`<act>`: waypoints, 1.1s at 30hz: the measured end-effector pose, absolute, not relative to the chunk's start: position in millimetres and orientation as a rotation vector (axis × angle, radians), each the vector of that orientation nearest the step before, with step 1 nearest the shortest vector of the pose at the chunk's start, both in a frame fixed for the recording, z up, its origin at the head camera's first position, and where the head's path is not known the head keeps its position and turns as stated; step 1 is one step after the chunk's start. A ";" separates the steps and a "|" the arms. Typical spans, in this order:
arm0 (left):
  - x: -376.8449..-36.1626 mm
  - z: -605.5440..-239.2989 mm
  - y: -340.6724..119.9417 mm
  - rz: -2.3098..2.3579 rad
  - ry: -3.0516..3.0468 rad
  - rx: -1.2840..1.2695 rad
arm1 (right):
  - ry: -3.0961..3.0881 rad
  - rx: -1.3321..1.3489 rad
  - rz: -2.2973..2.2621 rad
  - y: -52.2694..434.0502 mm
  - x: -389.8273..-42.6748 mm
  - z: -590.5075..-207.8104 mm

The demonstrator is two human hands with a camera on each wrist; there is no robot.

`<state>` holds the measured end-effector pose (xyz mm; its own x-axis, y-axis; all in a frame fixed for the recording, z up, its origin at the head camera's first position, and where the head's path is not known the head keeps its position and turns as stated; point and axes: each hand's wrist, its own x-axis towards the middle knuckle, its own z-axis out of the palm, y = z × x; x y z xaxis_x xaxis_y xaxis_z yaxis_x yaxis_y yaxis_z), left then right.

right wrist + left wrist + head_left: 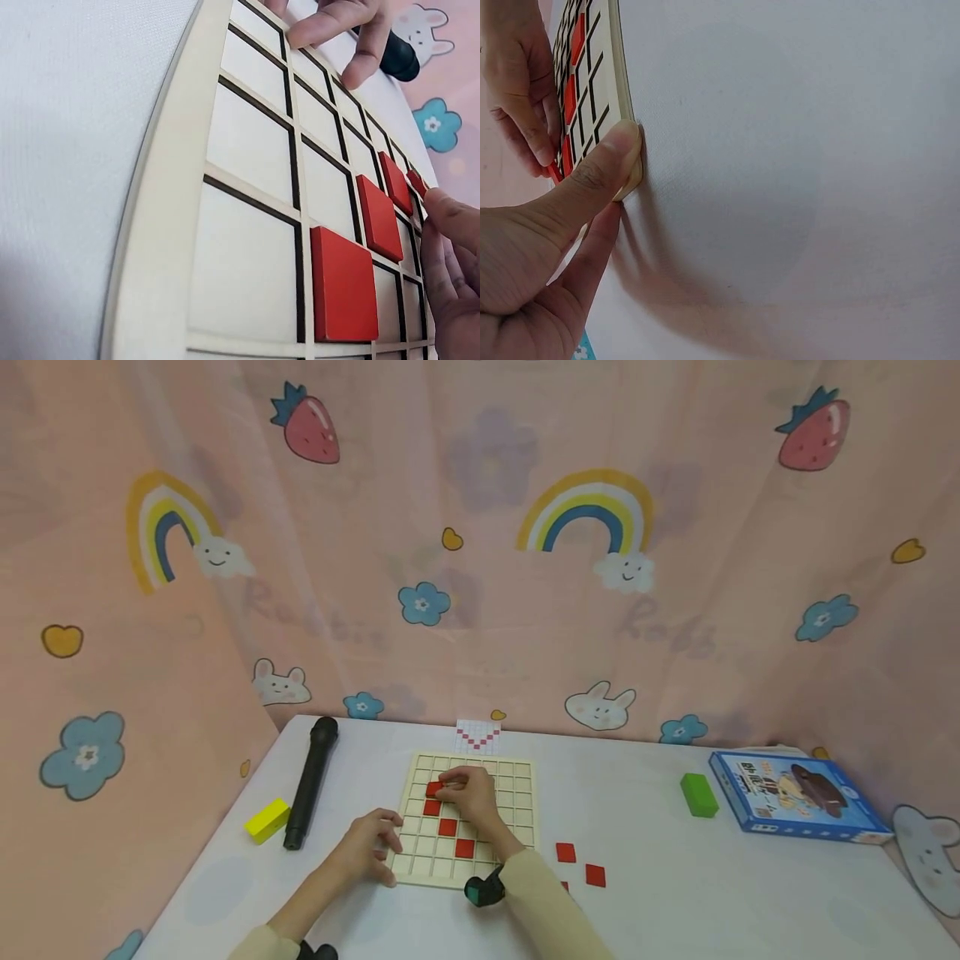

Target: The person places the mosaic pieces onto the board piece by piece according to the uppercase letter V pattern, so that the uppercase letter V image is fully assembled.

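Observation:
A pale wooden grid board lies on the white table, with three red square tiles set in its cells along a diagonal. My left hand holds the board at its near left corner, the thumb on the rim and fingers along the left side. Over the upper left part of the board, my right hand pinches another red tile between thumb and fingertips. In the right wrist view this held tile tilts up beside the farthest set tile.
Several loose red tiles lie right of the board. A card with a red zigzag pattern is behind it. To the left are a black microphone and a yellow block; at right, a green block and a blue box.

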<state>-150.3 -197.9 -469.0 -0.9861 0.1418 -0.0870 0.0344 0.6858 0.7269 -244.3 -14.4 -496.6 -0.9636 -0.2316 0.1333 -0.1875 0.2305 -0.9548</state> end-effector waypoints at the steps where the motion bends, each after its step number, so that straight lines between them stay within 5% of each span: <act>1: -150.4 -469.0 -197.9 1.181 2.758 0.146 | 2.437 -0.416 -1.882 -16.3 -244.6 -497.1; 24: -149.3 -466.8 -201.3 1.192 2.753 0.214 | 2.439 -0.499 -1.793 -29.6 -245.0 -488.8; 33: -147.8 -466.4 -199.5 1.200 2.756 0.170 | 2.278 -0.528 -1.858 13.4 -229.4 -466.3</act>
<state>-147.8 -199.5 -466.4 -0.9851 0.1547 -0.0745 0.0509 0.6773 0.7340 -229.4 13.4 -466.3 -0.9259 -0.3640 0.1012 -0.1724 0.1687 -0.9705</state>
